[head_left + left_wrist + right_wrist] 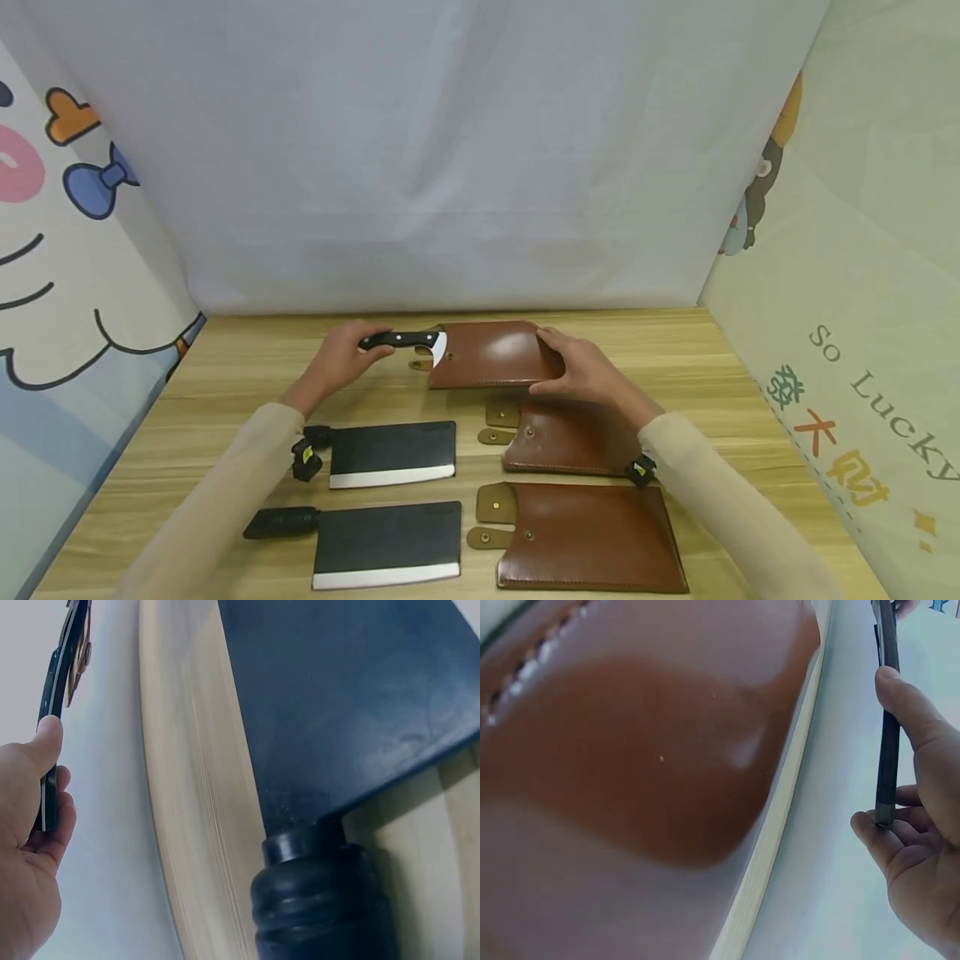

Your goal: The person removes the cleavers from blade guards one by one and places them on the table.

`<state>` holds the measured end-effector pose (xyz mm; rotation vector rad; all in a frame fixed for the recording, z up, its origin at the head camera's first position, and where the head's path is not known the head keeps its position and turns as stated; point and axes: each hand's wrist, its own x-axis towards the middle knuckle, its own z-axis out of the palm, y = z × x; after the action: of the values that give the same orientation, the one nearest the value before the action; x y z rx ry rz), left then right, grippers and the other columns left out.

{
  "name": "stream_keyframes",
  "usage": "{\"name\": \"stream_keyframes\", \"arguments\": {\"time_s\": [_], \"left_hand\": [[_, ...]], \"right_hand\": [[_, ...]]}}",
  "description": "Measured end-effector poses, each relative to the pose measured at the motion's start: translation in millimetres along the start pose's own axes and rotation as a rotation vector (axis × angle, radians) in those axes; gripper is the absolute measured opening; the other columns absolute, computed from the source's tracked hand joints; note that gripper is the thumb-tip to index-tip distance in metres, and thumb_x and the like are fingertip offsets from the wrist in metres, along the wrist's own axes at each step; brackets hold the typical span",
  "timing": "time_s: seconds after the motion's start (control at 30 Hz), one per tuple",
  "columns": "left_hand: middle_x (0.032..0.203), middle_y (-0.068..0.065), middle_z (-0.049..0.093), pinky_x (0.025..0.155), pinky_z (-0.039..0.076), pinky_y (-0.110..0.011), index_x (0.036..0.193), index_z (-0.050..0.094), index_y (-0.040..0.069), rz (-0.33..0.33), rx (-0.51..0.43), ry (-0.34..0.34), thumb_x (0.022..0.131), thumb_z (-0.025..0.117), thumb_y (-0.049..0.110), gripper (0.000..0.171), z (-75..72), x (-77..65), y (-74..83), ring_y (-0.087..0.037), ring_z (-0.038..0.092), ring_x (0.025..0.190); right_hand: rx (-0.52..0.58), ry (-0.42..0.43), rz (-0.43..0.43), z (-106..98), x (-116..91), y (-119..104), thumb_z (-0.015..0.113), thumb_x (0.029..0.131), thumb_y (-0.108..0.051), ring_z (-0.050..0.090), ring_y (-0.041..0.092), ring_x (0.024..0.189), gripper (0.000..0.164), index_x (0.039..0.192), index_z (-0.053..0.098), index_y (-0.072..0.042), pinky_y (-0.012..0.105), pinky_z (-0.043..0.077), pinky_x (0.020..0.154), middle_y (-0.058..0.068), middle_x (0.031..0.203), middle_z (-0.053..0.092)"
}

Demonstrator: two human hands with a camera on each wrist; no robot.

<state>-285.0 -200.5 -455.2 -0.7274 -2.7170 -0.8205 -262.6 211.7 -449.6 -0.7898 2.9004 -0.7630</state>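
Note:
My left hand [339, 364] grips the black riveted handle [405, 338] of a knife whose blade is mostly hidden inside a brown leather sheath [487, 357]. Only a curved sliver of bright blade [440, 348] shows at the sheath's mouth. At the opposite end, my right hand [583, 368] holds the sheath with the thumb on one face and fingers on the other. Seen edge-on in the right wrist view, the sheath [889, 757] is a thin dark strip. The left wrist view shows thumb and fingers round the handle [49, 802].
Two black cleavers, an upper one [393, 450] and a lower one [386, 537], lie on the wooden table [187, 467] with handles leftward. Right of them lie two more brown sheaths, one [573, 442] partly under my right arm, the other [588, 533] nearer me. A pale curtain [450, 167] hangs behind.

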Motion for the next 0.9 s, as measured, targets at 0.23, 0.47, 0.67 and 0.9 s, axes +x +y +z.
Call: {"name": "stream_keyframes", "arguments": {"time_s": [0.23,0.47,0.67,0.9], "left_hand": [[0.112,-0.017,0.075,0.071,0.046,-0.042,0.122,0.074,0.0,0.029,0.009,0.044,0.091,0.079,0.018,0.036,1.6,-6.2,3.1,-0.025,0.062,0.08],[0.116,-0.019,0.074,0.079,0.055,-0.051,0.122,0.073,-0.001,0.046,0.014,0.091,0.09,0.079,0.016,0.036,6.1,-13.7,0.9,-0.035,0.072,0.098],[0.118,-0.02,0.073,0.079,0.055,-0.051,0.122,0.073,-0.001,0.037,0.014,0.102,0.09,0.079,0.017,0.037,6.6,-16.8,1.7,-0.036,0.072,0.1],[0.12,-0.02,0.073,0.073,0.052,-0.045,0.124,0.073,-0.001,0.019,0.006,0.083,0.091,0.078,0.016,0.037,5.9,-18.4,4.1,-0.033,0.072,0.095]], "right_hand": [[0.006,0.026,-0.002,3.9,-6.3,-3.1,0.089,0.079,-0.041,0.04,0.042,0.145,0.103,0.156,0.037,0.002,0.052,0.035,0.117,0.027,0.158,0.037],[0.013,0.045,-0.014,7.7,-8.7,-4.5,0.091,0.078,-0.038,0.041,0.043,0.144,0.101,0.154,0.039,0.004,0.052,0.035,0.118,0.029,0.156,0.039],[0.008,0.05,-0.023,9.3,-10.1,-5.7,0.09,0.079,-0.038,0.042,0.043,0.143,0.1,0.154,0.039,0.006,0.052,0.036,0.117,0.029,0.156,0.04],[0.016,0.053,-0.032,9.6,-13.0,-7.4,0.09,0.079,-0.037,0.042,0.044,0.142,0.1,0.153,0.039,0.007,0.054,0.036,0.116,0.03,0.156,0.039]]}}
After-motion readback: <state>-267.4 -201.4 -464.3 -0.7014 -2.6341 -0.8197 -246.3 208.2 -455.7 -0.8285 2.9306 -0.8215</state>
